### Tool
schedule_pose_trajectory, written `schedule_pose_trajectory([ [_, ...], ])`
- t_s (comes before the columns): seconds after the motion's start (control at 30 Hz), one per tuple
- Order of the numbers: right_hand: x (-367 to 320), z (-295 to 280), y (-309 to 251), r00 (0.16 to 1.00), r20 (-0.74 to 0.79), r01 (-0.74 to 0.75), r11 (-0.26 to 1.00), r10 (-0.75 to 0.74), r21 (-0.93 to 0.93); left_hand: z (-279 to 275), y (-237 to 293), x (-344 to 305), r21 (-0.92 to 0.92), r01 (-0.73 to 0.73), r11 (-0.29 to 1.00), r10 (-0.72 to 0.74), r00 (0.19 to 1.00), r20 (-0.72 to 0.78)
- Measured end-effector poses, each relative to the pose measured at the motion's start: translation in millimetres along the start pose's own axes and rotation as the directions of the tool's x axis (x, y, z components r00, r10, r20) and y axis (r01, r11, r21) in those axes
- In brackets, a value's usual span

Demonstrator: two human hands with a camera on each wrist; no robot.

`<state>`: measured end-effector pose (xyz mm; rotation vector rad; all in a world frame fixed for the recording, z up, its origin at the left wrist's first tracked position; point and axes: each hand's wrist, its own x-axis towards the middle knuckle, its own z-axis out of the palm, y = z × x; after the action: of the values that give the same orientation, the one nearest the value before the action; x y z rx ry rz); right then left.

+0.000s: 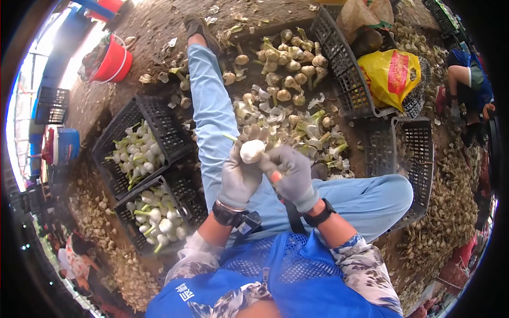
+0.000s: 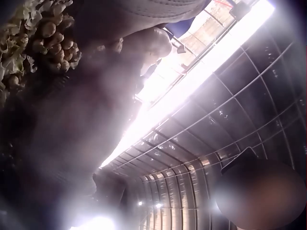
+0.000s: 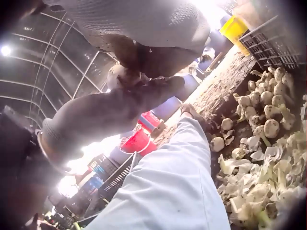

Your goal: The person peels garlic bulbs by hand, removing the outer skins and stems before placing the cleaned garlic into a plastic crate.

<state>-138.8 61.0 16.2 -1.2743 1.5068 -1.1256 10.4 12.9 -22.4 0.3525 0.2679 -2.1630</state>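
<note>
In the head view my gloved left hand (image 1: 237,179) grips a white garlic bulb (image 1: 252,151) above the lap, its green stem (image 1: 229,137) pointing up and left. My gloved right hand (image 1: 290,172) has its fingers curled at the bulb's right side, thumb and fingertips pinching there. An orange patch shows near that thumb. The right wrist view has the bulb (image 3: 123,76) between both gloves, partly in shadow. Glare and shadow cover most of the left wrist view. Loose unpeeled garlic (image 1: 291,61) and pale peelings (image 1: 307,135) lie on the ground ahead.
Two black crates (image 1: 101,153) of white garlic stand left of the outstretched leg. Another crate (image 1: 339,63) bears a yellow bag (image 1: 392,79); a further crate (image 1: 424,175) sits by the right knee. A red bucket (image 1: 115,61) stands far left. Other people (image 1: 469,79) are at the edges.
</note>
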Motion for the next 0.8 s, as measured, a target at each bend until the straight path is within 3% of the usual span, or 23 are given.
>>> schedule_pose_trajectory([
  [0.03,-4,9,5,0.994,0.001,0.104,0.975,-0.107,0.199,1,-2,5,0.04,-0.094,0.995,0.097,0.992,-0.079],
  [0.07,-12,5,-4,0.988,0.11,0.084,0.973,-0.109,0.213,6,-4,10,0.087,-0.183,0.979,0.195,0.969,-0.155],
  [0.1,-15,2,-12,0.964,0.236,0.036,0.94,-0.122,0.339,1,4,15,0.158,-0.218,0.963,0.244,0.956,-0.164],
  [0.13,-15,-2,-15,0.924,0.352,-0.023,0.893,-0.153,0.45,-1,10,20,0.118,-0.216,0.969,0.236,0.95,-0.203],
  [0.17,-14,-8,-10,0.894,0.435,-0.098,0.903,-0.105,0.419,2,15,23,0.077,-0.213,0.974,0.226,0.944,-0.242],
  [0.2,-14,-15,2,0.887,0.452,-0.081,0.931,-0.096,0.357,5,16,24,0.036,-0.212,0.977,0.214,0.935,-0.282],
  [0.27,-4,-26,30,0.873,0.482,-0.042,0.973,-0.074,0.225,12,19,23,0.102,-0.246,0.964,0.264,0.935,-0.239],
  [0.3,7,-34,31,0.81,0.517,-0.161,0.952,0.278,-0.26,13,26,22,0.154,-0.272,0.95,0.302,0.926,-0.226],
  [0.33,12,-36,53,0.867,0.396,-0.015,0.811,0.302,-0.585,14,36,22,0.204,-0.292,0.935,0.333,0.919,-0.212],
  [0.37,25,-48,58,0.858,0.326,-0.067,0.714,0.398,-0.697,16,51,21,0.286,-0.409,0.867,0.467,0.867,-0.176],
  [0.4,25,-57,102,0.928,0.194,-0.057,0.635,0.318,-0.77,18,78,17,0.36,-0.519,0.775,0.592,0.796,-0.126],
  [0.43,42,-71,111,0.843,0.077,-0.25,0.514,0.533,-0.821,-4,127,10,0.521,-0.621,0.586,0.7,0.712,0.061],
  [0.47,52,-83,141,0.834,-0.07,-0.352,0.431,0.547,-0.831,31,130,8,0.65,-0.69,0.318,0.881,0.469,0.067],
  [0.5,62,-97,159,0.779,-0.163,-0.475,0.399,0.606,-0.784,55,139,2,0.778,-0.617,0.122,0.958,0.278,0.07],
  [0.53,71,-105,176,0.753,-0.191,-0.492,0.346,0.629,-0.799,70,151,-3,0.872,-0.485,-0.062,0.99,0.079,0.115],
  [0.6,88,-115,211,0.701,-0.25,-0.519,0.238,0.667,-0.821,77,172,-13,0.857,-0.438,-0.272,0.961,-0.086,0.262],
  [0.63,94,-116,233,0.709,-0.255,-0.535,0.267,0.658,-0.802,73,173,-14,0.844,-0.443,-0.301,0.948,-0.04,0.317],
  [0.7,98,-126,300,0.804,-0.265,-0.513,0.395,0.532,-0.762,64,174,-17,0.817,-0.451,-0.358,0.905,0.047,0.423],
  [0.8,95,-138,327,0.873,-0.299,-0.476,0.538,0.386,-0.696,53,119,5,0.822,-0.569,-0.011,0.862,0.411,0.296],
])
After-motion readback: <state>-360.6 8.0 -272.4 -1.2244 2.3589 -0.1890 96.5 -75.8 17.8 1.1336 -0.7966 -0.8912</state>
